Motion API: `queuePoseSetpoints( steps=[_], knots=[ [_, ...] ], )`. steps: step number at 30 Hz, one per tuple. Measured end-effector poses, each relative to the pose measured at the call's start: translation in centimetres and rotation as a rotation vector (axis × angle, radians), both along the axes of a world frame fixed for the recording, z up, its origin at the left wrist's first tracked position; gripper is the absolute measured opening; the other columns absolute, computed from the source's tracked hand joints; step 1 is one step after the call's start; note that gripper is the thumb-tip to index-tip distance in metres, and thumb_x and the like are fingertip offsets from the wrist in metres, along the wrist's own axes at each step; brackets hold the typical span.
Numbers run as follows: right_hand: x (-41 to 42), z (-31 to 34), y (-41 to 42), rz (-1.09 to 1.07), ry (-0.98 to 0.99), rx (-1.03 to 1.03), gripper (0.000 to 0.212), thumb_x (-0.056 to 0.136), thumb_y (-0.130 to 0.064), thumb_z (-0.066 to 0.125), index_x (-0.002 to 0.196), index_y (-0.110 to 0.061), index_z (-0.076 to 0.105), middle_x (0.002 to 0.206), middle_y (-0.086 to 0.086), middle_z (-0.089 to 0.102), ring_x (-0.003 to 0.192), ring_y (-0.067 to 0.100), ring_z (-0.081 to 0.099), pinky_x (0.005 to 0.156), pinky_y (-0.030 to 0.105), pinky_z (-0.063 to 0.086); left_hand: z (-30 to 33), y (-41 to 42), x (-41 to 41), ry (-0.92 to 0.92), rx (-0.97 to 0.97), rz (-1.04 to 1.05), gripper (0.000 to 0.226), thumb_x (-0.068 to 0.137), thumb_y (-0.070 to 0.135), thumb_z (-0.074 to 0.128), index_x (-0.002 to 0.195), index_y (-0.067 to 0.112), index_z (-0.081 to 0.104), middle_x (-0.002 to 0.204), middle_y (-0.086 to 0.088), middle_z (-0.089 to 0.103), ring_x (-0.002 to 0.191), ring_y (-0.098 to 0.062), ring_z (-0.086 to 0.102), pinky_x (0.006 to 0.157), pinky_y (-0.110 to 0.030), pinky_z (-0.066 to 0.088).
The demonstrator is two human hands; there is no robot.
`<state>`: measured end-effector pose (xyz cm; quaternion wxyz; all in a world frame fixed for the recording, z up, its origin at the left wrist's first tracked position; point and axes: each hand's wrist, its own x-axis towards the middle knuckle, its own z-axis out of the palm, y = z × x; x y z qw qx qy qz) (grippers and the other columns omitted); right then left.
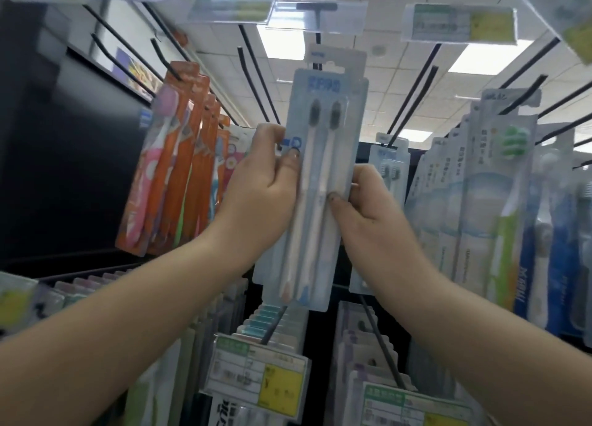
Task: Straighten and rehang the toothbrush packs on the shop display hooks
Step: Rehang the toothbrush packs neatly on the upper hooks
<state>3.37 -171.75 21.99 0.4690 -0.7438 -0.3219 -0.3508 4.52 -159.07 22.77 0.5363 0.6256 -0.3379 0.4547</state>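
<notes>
Mid-task by my read: the pale blue twin toothbrush pack point(320, 175) sits between my hands, its top at the black hook point(317, 46) above them; I can't tell if the hole is fully threaded. Left hand point(269, 182) pinches the pack's left edge, thumb on its face. Right hand point(368, 208) grips the right edge, thumb on front. Orange packs point(179, 169) beyond my left hand hang skewed, likely still to do.
</notes>
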Motion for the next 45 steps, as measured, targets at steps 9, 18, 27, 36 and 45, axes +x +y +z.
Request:
queuePoseSetpoints(
  steps=[9,18,27,36,45],
  knots=[
    [0.4,1.5,1.4,0.052,0.003,0.008,0.010,0.097,-0.016,0.042,0.103,-0.015,0.051,0.100,0.017,0.062,0.081,0.029,0.060,0.071,0.044,0.052,1.2,1.7,0.6,-0.008,-0.018,-0.019,0.014,0.099,0.021,0.040,0.090,0.031,0.044,0.087,0.002,0.061,0.073,-0.002,0.061,0.062,-0.019,0.053],
    [1.0,2.1,1.6,0.052,0.062,0.079,0.009,0.097,-0.019,0.043,0.098,-0.017,0.052,0.107,0.023,0.060,0.098,0.042,0.058,0.078,0.059,0.050,2.0,1.9,1.0,0.013,-0.014,0.046,0.006,0.098,0.025,0.041,0.097,0.027,0.047,0.086,0.003,0.062,0.076,-0.010,0.063,0.068,-0.027,0.055],
    [2.4,2.0,1.3,0.035,0.137,0.095,0.008,0.096,-0.020,0.045,0.097,-0.021,0.053,0.104,0.014,0.063,0.097,0.034,0.062,0.083,0.055,0.052,2.0,1.6,1.9,0.112,0.017,0.084,0.009,0.098,0.025,0.041,0.102,0.024,0.049,0.094,-0.004,0.064,0.086,-0.019,0.063,0.081,-0.045,0.053],
    [5.2,1.9,1.4,-0.040,0.195,0.067,0.010,0.096,-0.021,0.045,0.088,-0.026,0.047,0.106,0.010,0.061,0.098,0.030,0.061,0.085,0.054,0.051,2.3,1.4,4.4,0.218,0.088,0.191,0.008,0.098,0.027,0.041,0.103,0.023,0.046,0.081,0.008,0.055,0.068,0.000,0.052,0.043,-0.006,0.038],
    [5.1,2.8,0.9,-0.084,0.302,0.084,0.012,0.093,-0.020,0.053,0.100,-0.014,0.045,0.110,0.011,0.058,0.096,0.027,0.063,0.071,0.041,0.059,2.4,1.5,4.9,0.216,0.101,0.248,0.009,0.096,0.032,0.045,0.098,0.024,0.048,0.083,0.003,0.058,0.075,-0.010,0.055,0.062,-0.028,0.045]
  ],
)
